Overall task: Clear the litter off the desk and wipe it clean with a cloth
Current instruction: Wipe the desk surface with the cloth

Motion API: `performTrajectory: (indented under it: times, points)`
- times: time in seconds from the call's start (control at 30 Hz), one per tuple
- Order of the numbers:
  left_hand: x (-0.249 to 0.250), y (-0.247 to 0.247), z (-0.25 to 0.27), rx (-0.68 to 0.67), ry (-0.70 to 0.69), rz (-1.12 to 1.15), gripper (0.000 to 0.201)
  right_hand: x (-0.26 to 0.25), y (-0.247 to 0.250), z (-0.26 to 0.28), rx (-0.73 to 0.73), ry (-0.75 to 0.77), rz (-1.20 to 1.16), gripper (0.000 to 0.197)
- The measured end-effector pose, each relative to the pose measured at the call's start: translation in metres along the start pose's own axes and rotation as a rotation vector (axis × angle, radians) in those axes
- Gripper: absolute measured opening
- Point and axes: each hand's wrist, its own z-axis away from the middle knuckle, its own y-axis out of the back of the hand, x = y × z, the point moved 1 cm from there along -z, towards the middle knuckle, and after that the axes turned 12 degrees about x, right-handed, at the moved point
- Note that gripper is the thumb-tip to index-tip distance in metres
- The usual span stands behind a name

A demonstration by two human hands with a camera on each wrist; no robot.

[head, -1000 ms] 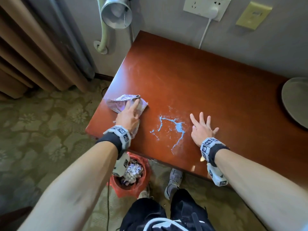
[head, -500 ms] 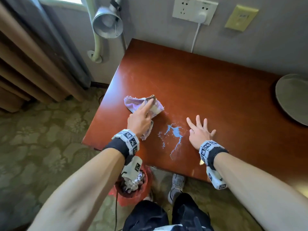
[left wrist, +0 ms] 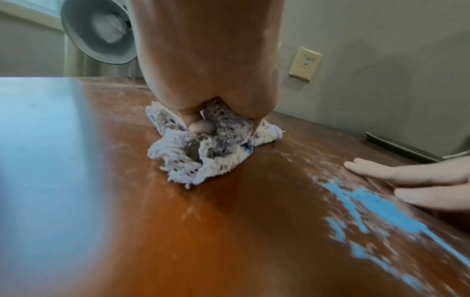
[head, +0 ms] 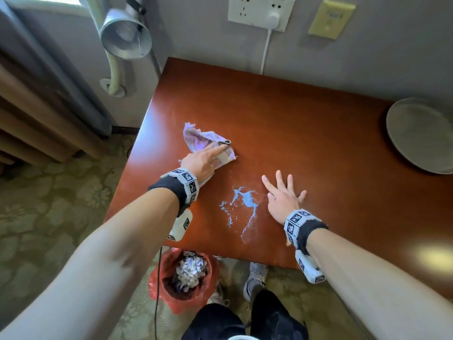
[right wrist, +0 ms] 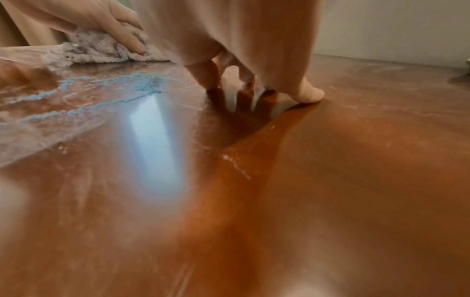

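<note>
- Left hand lies on top of the cloth, pressing it to the desk; index finger is stretched straight over the cloth, and in the left wrist view one fingertip shows tucked among the folds (cannot tell whether the other fingers curl round it).
- Cloth is crumpled, pale purple-white with a frayed edge, on the left half of the desk, nearer the left edge than the back edge.
- Right hand is flat on the desk, fingers spread and straight, tips and thumb touching the wood, holding nothing.
- Blue powder smear sits near the front edge, between the two hands, just beside the right hand's thumb side; thin trails run toward the front edge.
- Cloth is apart from the blue smear, farther back and left.
- Whitish streaks show on the wood around the smear.
- Grey round plate at the right edge of the desk.
- Red bin with crumpled paper inside stands on the floor below the front edge.
- Metal lamp shade hangs beyond the back-left corner; wall socket with a white plug above the back edge.
</note>
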Motion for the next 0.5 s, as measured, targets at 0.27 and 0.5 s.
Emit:
performTrajectory:
  times: [0.27,0.5]
  points:
    - [0.034,-0.018,0.047,-0.055,-0.145,0.009,0.055,0.001,0.002,0.001,0.013,-0.011,-0.054,0.06]
    - [0.057,-0.018,0.088,-0.144,-0.195,0.019,0.054,0.006,0.013,0.009,0.024,-0.041,-0.113,0.058]
